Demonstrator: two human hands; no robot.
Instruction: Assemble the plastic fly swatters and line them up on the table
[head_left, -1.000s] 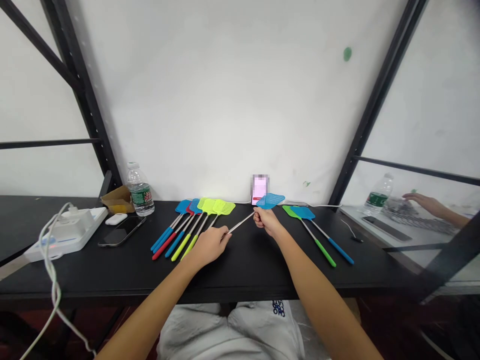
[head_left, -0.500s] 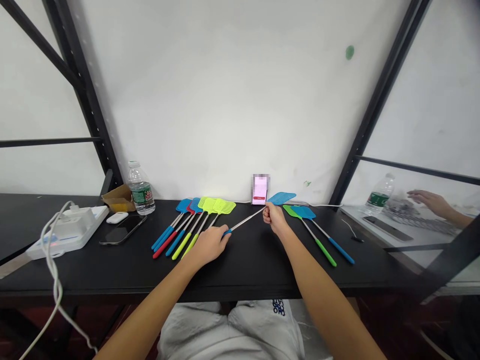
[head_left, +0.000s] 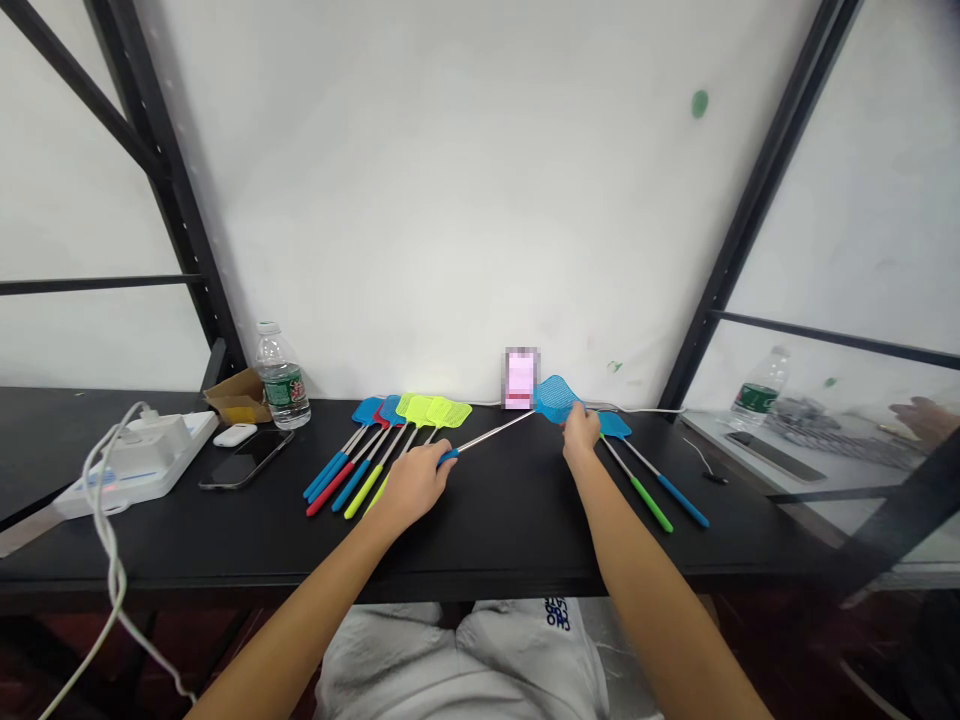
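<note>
- Right hand (head_left: 579, 437) has been moved along the shaft since the earlier frame, and now sits at the mesh head
- Blue fly swatter (head_left: 556, 398) lies stretched across the black tabletop (head_left: 517, 552), its blue grip (head_left: 448, 457) under the left hand (head_left: 412, 487)
- Left fingers (head_left: 429, 470) are curled together around the grip; right fingers (head_left: 577, 418) are at the mesh's lower edge, pinching or only touching cannot be told
- Risk: a sideways slip of the head could knock the green-handled fly swatter (head_left: 651, 503) just beside it, or the blurred upright object (head_left: 520, 378)
</note>
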